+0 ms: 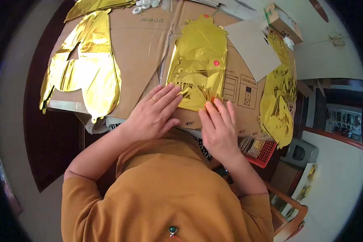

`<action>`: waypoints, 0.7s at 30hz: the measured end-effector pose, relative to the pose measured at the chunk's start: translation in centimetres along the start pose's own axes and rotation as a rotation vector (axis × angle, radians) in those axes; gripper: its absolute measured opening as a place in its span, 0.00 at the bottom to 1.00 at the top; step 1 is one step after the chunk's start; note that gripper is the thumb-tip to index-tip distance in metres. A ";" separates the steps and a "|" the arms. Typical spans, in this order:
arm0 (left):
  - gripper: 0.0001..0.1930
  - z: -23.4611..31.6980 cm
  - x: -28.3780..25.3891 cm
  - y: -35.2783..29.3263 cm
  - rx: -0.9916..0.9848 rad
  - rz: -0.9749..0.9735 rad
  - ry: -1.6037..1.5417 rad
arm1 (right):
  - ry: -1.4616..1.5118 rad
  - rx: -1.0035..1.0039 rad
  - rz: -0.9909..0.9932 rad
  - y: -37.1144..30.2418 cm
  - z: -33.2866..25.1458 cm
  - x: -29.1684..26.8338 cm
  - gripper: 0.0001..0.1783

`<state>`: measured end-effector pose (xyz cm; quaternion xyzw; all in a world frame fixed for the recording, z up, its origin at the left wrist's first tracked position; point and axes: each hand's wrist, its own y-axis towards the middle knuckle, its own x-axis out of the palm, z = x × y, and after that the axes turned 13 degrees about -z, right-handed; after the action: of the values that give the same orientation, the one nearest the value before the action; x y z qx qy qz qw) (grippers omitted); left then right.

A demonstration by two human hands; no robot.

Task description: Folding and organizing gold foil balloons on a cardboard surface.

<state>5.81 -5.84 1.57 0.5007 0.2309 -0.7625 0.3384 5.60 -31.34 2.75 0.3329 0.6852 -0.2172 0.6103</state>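
Observation:
In front of me a flat gold foil balloon [201,44], folded into a long shape, lies on cardboard. A small round red sticker [216,63] shows on its right side. My left hand [154,113] rests with outstretched fingers at the balloon's near left corner, fingertips touching the foil. At the near right corner my right hand [218,131] has its fingers stretched out, their tips on the foil edge. Neither hand grips anything that I can see.
Another flat gold foil balloon [103,76] lies at the left, and crumpled gold foil [276,109] hangs over the right edge. The cardboard [139,52] covers the table. A grey card sheet [254,48], a small box [283,23] and white tape rolls [137,10] lie farther back. Below sits a red basket [266,153].

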 end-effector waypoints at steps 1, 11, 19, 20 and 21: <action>0.33 -0.1 -0.2 0.0 0.004 -0.002 -0.014 | 0.031 -0.008 0.019 0.4 -0.6 0.1 0.17; 0.21 -2.6 -2.1 1.9 -0.014 0.118 -0.116 | 0.034 -0.032 -0.020 2.5 -4.5 3.1 0.25; 0.21 -10.4 -4.1 8.0 -0.009 0.125 0.040 | -0.021 -0.039 -0.029 2.3 -4.3 3.0 0.27; 0.21 -10.5 -4.4 8.4 -0.007 0.132 0.024 | -0.021 -0.040 -0.026 2.3 -4.2 3.0 0.27; 0.21 -10.3 -4.3 8.7 -0.020 0.196 0.007 | -0.021 -0.037 -0.016 2.4 -4.3 2.8 0.27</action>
<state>19.69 -3.27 1.41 0.5202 0.1895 -0.7218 0.4155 4.29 -26.13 0.91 0.3137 0.6853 -0.2128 0.6218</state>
